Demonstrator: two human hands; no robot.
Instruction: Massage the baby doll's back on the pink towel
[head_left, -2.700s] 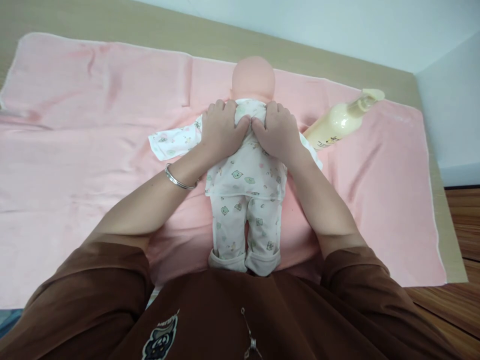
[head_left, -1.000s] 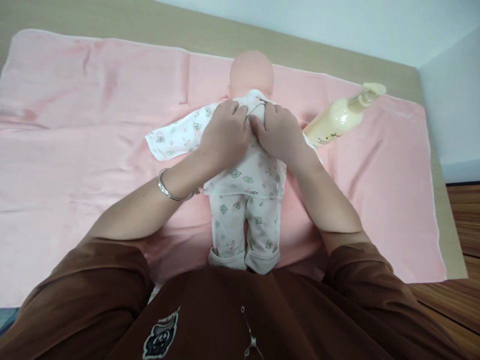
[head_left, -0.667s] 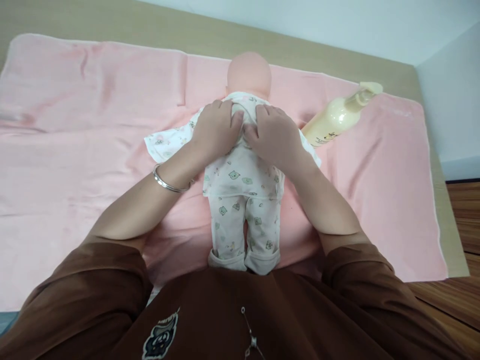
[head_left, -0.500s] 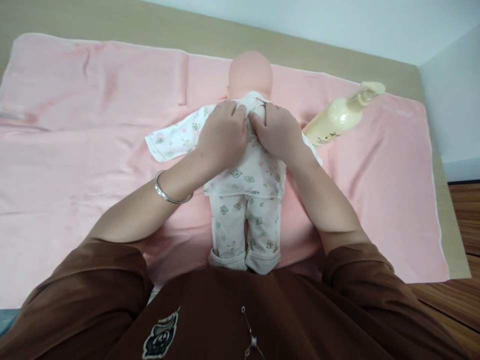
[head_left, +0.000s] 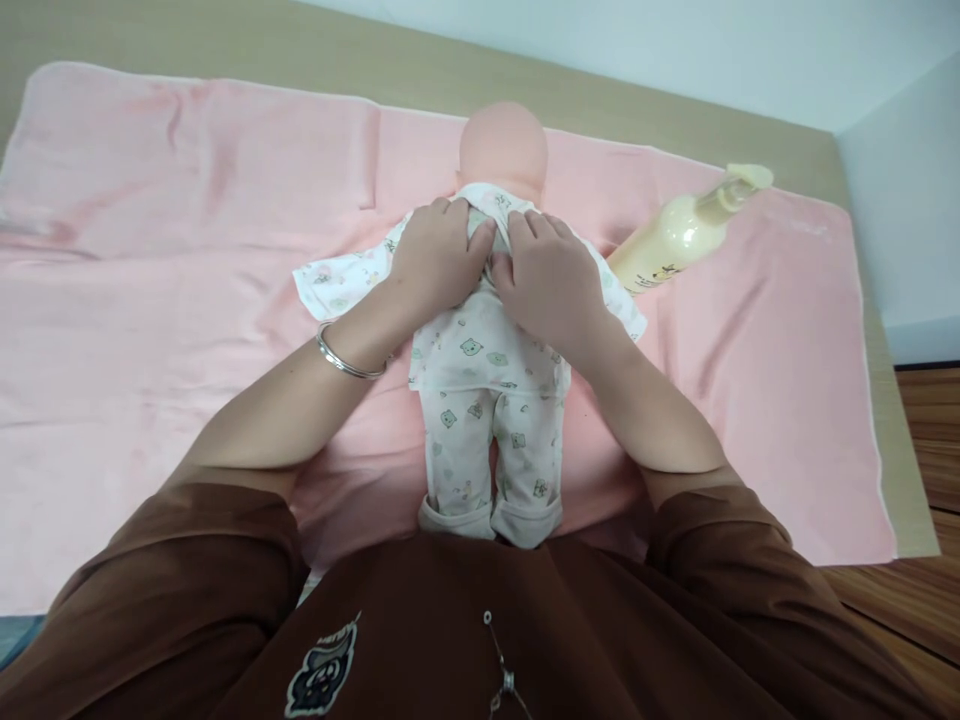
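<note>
A baby doll [head_left: 504, 145] lies face down, its bald head pointing away from me. It wears a white top [head_left: 480, 350] and matching trousers [head_left: 457, 440] printed with small animals. My left hand [head_left: 439, 250] rests on the left side of its upper back, fingers laid over the shoulder and thumb apart near the middle. On the right side, my right hand [head_left: 551, 275] lies against the back with fingers slightly bent and thumb near the spine. Both are open. The cloth is wrinkled between the hands, and the fingertips are partly hidden by its folds.
A pump bottle [head_left: 667, 240] with pale yellow contents lies tilted on the right, close to the doll's sleeve. Under everything is a pink blanket [head_left: 187, 350], spread over a wooden table [head_left: 817, 160]. A white wall [head_left: 675, 50] stands behind the table.
My hands have shifted a little across the doll's upper back. My right thumb has slid down, my left thumb now shows extended, and the top's cloth is wrinkled differently near the neck.
</note>
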